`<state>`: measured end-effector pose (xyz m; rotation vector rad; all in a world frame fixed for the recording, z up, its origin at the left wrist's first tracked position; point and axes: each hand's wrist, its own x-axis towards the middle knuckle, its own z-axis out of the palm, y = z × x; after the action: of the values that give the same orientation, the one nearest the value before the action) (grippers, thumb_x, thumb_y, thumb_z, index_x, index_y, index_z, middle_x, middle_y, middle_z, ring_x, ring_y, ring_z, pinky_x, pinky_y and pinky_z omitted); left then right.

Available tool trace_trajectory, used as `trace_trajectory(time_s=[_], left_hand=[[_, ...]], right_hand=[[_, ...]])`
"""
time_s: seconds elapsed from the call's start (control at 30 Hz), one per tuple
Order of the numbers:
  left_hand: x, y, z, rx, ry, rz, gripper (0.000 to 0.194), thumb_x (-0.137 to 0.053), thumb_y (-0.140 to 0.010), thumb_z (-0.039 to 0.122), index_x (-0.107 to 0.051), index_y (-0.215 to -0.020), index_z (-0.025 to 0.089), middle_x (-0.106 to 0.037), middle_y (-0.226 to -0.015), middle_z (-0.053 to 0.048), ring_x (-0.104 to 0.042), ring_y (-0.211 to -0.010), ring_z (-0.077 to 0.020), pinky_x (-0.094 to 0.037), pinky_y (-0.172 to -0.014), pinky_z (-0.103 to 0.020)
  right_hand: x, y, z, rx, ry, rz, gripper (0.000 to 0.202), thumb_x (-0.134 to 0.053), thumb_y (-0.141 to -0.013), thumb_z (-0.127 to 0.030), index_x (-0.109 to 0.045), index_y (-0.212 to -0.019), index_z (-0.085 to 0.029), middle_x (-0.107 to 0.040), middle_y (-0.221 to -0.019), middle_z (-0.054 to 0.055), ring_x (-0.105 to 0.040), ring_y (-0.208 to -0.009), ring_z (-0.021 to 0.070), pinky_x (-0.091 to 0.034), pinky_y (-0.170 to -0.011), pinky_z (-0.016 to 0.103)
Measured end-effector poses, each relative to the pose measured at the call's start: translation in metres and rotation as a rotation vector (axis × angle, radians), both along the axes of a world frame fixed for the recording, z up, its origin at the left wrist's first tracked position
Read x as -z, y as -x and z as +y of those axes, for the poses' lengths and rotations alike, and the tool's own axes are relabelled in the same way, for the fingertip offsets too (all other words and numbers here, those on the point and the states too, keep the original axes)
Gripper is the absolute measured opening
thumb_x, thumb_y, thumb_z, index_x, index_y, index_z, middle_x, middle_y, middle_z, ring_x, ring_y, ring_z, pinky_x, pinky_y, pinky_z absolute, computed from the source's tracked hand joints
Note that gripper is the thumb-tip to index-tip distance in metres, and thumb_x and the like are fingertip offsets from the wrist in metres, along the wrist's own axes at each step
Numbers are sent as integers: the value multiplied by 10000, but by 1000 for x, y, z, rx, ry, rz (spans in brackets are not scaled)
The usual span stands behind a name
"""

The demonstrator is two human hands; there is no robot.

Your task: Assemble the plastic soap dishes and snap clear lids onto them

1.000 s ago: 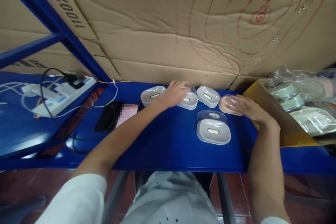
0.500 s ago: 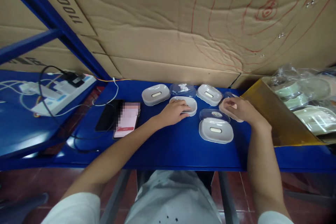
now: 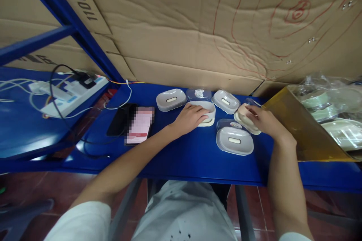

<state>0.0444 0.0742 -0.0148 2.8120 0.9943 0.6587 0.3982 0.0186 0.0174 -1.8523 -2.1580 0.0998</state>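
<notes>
My left hand (image 3: 190, 120) is closed on the rim of a white oval soap dish (image 3: 210, 109), raised a little over a cream base (image 3: 208, 123). My right hand (image 3: 263, 119) grips a pinkish soap dish (image 3: 241, 110), tilted above another cream base (image 3: 245, 123); its fingers partly hide the dish. Three more pale soap dishes with a cream slot in the middle stand nearby: one at the left (image 3: 162, 101), one at the back (image 3: 232, 101), one in front (image 3: 224, 144). Clear lids lie behind them, one at the back (image 3: 191, 94) and one in the middle (image 3: 224, 123).
An open carton (image 3: 283, 128) on the right holds plastic-wrapped green and cream dishes (image 3: 339, 131). To the left lie a lit phone (image 3: 140, 126), a dark flat object (image 3: 120, 120) and a power strip (image 3: 73, 96) with cables. A cardboard sheet (image 3: 169, 26) stands behind the blue table (image 3: 181, 158).
The white dish in my left hand has risen, and a cream base now shows under it. The pinkish dish in my right hand has lifted too, baring its base. The view has shifted slightly.
</notes>
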Motion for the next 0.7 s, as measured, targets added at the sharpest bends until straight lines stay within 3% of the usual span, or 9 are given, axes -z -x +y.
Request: trace_trajectory(time_s=[0.13, 0.33, 0.43, 0.57, 0.63, 0.7], left_hand=[[-9, 2, 1, -74, -63, -38, 318, -499, -1143, 362, -707, -1335, 218, -772, -1296, -96, -708, -1184, -267, -412, -1086, -447], [-12, 9, 17, -185, -89, -42, 318, -474, -1142, 296, -701, -1362, 266, -727, -1407, -96, -651, -1310, -273, -289, -1216, -531], [-7, 9, 23, -254, -66, 5, 333, -458, -1132, 250, -712, -1347, 274, -696, -1457, -93, -612, -1368, -291, -233, -1256, -579], [-10, 12, 20, -357, -33, 78, 434, -475, -1094, 204, -600, -1504, 274, -531, -1632, -128, -507, -1483, -328, -202, -1280, -620], [-16, 21, 18, -418, -11, 114, 519, -552, -1058, 238, -519, -1576, 250, -477, -1661, -164, -487, -1495, -363, -259, -1263, -620], [-21, 34, 18, -484, 19, 152, 582, -627, -1019, 286, -501, -1581, 200, -517, -1602, -210, -521, -1452, -403, -366, -1203, -602]], right_hand=[[-9, 7, -4, 6, -108, 63, 463, -447, -1096, -461, -662, -1428, -221, -741, -1380, 134, -737, -1213, 345, -584, -1028, 491], [-14, 23, -5, 40, -384, 131, 423, -412, -1127, -416, -644, -1455, -283, -723, -1419, 83, -714, -1251, 305, -565, -1050, 463], [-5, 28, 3, 79, -503, 18, 398, -430, -1122, -363, -654, -1434, -260, -743, -1367, 112, -731, -1180, 298, -547, -997, 451], [15, 30, 21, 85, -477, -113, 404, -412, -1113, -317, -660, -1411, -203, -783, -1238, 148, -730, -1104, 299, -496, -959, 443], [23, 31, 29, 77, -453, -126, 424, -417, -1095, -290, -633, -1447, -193, -765, -1275, 162, -699, -1170, 318, -470, -999, 469], [27, 34, 34, 53, -431, -89, 430, -431, -1082, -281, -628, -1454, -191, -719, -1370, 175, -640, -1278, 342, -439, -1060, 508]])
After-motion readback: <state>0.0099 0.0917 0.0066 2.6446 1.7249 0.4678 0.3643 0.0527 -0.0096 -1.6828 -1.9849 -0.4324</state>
